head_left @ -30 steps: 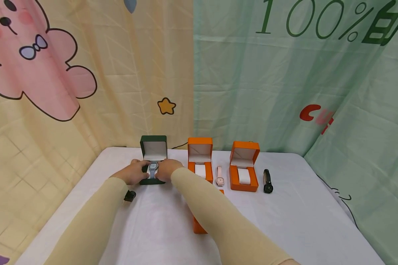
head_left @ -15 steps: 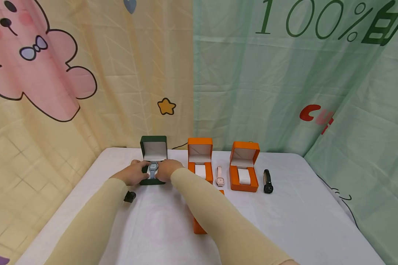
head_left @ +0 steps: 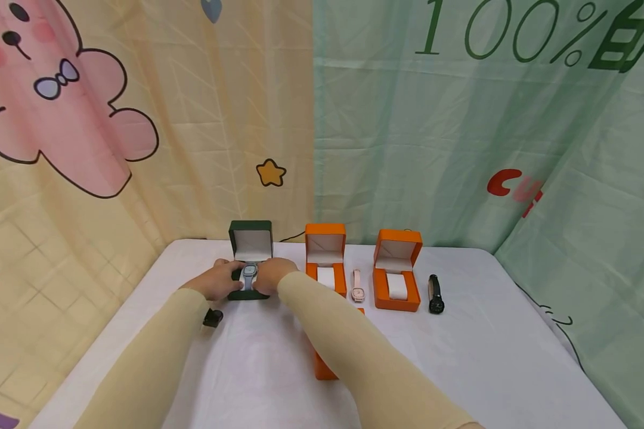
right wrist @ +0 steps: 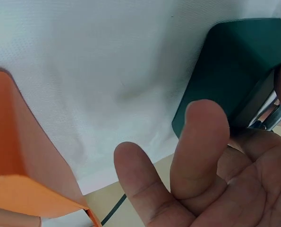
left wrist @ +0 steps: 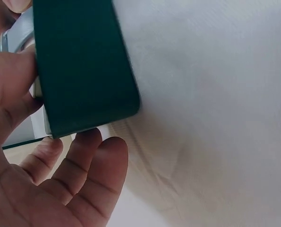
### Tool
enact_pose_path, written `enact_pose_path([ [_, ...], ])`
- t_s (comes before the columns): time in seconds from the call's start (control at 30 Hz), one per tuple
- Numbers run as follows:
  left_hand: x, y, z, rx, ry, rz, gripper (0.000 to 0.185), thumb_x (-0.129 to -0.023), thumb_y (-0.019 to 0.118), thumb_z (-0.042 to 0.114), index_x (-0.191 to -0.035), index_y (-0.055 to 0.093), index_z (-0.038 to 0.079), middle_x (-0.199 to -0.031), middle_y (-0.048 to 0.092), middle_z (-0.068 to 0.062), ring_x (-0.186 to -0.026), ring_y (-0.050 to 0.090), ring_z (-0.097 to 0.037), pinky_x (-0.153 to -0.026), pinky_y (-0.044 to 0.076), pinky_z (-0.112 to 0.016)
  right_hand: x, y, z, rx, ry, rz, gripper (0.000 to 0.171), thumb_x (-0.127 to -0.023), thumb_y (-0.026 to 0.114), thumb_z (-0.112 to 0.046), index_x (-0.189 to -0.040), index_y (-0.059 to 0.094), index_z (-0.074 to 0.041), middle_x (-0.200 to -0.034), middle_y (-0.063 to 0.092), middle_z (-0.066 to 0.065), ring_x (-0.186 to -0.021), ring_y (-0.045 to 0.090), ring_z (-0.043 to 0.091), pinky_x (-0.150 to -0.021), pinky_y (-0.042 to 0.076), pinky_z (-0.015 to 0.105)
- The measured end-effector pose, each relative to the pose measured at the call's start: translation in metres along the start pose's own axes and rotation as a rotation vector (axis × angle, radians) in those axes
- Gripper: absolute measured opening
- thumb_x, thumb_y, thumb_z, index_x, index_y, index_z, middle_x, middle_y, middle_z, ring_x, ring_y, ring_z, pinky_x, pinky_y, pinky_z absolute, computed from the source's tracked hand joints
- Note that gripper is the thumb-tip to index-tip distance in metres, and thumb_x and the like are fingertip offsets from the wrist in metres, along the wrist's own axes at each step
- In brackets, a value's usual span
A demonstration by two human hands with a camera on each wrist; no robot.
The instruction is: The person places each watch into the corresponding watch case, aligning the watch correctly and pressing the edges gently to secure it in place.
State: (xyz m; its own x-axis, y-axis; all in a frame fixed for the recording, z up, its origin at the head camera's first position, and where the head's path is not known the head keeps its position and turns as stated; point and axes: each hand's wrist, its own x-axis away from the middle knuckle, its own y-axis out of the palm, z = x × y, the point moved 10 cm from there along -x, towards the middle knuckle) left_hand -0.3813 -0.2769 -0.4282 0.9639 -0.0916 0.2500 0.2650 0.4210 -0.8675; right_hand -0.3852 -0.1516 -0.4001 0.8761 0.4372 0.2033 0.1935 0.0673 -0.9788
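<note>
A green watch box (head_left: 250, 226) stands with its lid up at the table's back left. In it, a light blue wristwatch (head_left: 250, 271) sits around a pale cushion, dial up. My left hand (head_left: 214, 282) holds the watch and cushion from the left; in the left wrist view its thumb reaches inside past the green wall (left wrist: 83, 66), other fingers spread outside. From the right, my right hand (head_left: 271, 276) pinches the watch near its metal clasp (right wrist: 274, 116), two fingers extended outside the box. The fingertips inside are partly hidden.
Two orange watch boxes (head_left: 325, 229) (head_left: 399, 236) with white cushions stand open to the right. A pink watch (head_left: 357, 287) lies between them, a black watch (head_left: 436, 295) farther right. Another orange box (head_left: 324, 367) is partly under my right sleeve. A black object (head_left: 213, 317) lies by my left sleeve.
Both hands stay on the watch in the green box with no clear movement. The whole head view has shifted very slightly.
</note>
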Motion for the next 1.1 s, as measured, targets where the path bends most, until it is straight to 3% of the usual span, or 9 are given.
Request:
enact_pose_path([
  [0.13,0.0,-0.001,0.002,-0.004,0.006,0.001,0.063,-0.101,0.065,0.025,-0.159,0.044,0.009,-0.155,0.033,-0.035,-0.125,0.054,-0.043,-0.113,0.043,-0.063,0.003,-0.002,0.002,-0.002,0.024,-0.012,0.04,-0.1,0.064,-0.053,-0.117,0.077,-0.019,-0.107,0.072,-0.004,-0.089,0.061,0.016,-0.082,0.053,0.028],
  [0.37,0.002,0.002,0.002,-0.007,0.007,-0.01,0.066,-0.102,0.067,0.029,-0.16,0.043,0.012,-0.153,0.034,-0.034,-0.122,0.055,-0.042,-0.114,0.042,-0.066,0.01,-0.004,0.004,-0.019,0.054,-0.046,0.039,-0.1,0.065,-0.053,-0.113,0.078,-0.019,-0.099,0.07,-0.003,-0.089,0.061,0.017,-0.081,0.052,0.028],
  [0.53,0.005,0.001,0.002,-0.017,0.02,-0.008,0.067,-0.102,0.066,0.03,-0.162,0.041,0.013,-0.154,0.034,-0.033,-0.122,0.055,-0.042,-0.115,0.042,-0.064,0.008,-0.002,0.005,-0.058,0.034,-0.056,0.036,-0.101,0.064,-0.049,-0.119,0.077,-0.02,-0.105,0.071,-0.003,-0.093,0.061,0.017,-0.089,0.053,0.029],
  [0.67,0.008,-0.005,0.001,-0.042,0.033,-0.017,0.067,-0.104,0.062,0.033,-0.164,0.038,0.015,-0.159,0.033,-0.033,-0.131,0.053,-0.045,-0.117,0.039,-0.066,0.0,-0.002,0.006,-0.068,0.001,-0.044,0.038,-0.103,0.061,-0.049,-0.121,0.076,-0.019,-0.11,0.072,-0.004,-0.093,0.061,0.016,-0.092,0.055,0.031],
  [0.77,0.01,-0.02,0.002,-0.06,0.083,0.027,0.061,-0.105,0.059,0.032,-0.159,0.044,0.007,-0.157,0.042,-0.034,-0.137,0.052,-0.049,-0.116,0.04,-0.067,-0.004,-0.011,0.011,-0.081,-0.004,0.028,0.035,-0.105,0.058,-0.045,-0.112,0.078,-0.017,-0.106,0.073,-0.005,-0.086,0.062,0.015,-0.085,0.058,0.031],
  [0.93,0.015,-0.061,-0.008,0.023,0.072,0.217,0.05,-0.109,0.053,0.037,-0.14,0.06,-0.002,-0.138,0.063,-0.028,-0.126,0.06,-0.045,-0.108,0.049,-0.06,-0.004,-0.046,0.029,-0.201,0.049,0.217,0.043,-0.112,0.048,-0.037,-0.098,0.08,-0.013,-0.097,0.076,0.001,-0.076,0.067,0.017,-0.072,0.062,0.033],
  [1.0,0.016,-0.074,-0.012,0.084,0.037,0.267,0.057,-0.11,0.05,0.043,-0.141,0.057,-0.003,-0.14,0.061,-0.028,-0.126,0.059,-0.045,-0.107,0.05,-0.06,-0.004,-0.06,0.038,-0.296,0.079,0.282,0.045,-0.113,0.045,-0.037,-0.103,0.079,-0.009,-0.1,0.077,0.004,-0.08,0.07,0.019,-0.076,0.063,0.035],
  [1.1,0.014,-0.085,-0.01,0.158,0.011,0.293,0.071,-0.11,0.045,0.052,-0.153,0.044,-0.004,-0.152,0.051,-0.031,-0.137,0.052,-0.049,-0.113,0.045,-0.063,-0.006,-0.074,0.047,-0.422,0.098,0.343,0.048,-0.114,0.041,-0.04,-0.127,0.07,-0.004,-0.123,0.074,0.008,-0.104,0.073,0.024,-0.096,0.061,0.039],
])
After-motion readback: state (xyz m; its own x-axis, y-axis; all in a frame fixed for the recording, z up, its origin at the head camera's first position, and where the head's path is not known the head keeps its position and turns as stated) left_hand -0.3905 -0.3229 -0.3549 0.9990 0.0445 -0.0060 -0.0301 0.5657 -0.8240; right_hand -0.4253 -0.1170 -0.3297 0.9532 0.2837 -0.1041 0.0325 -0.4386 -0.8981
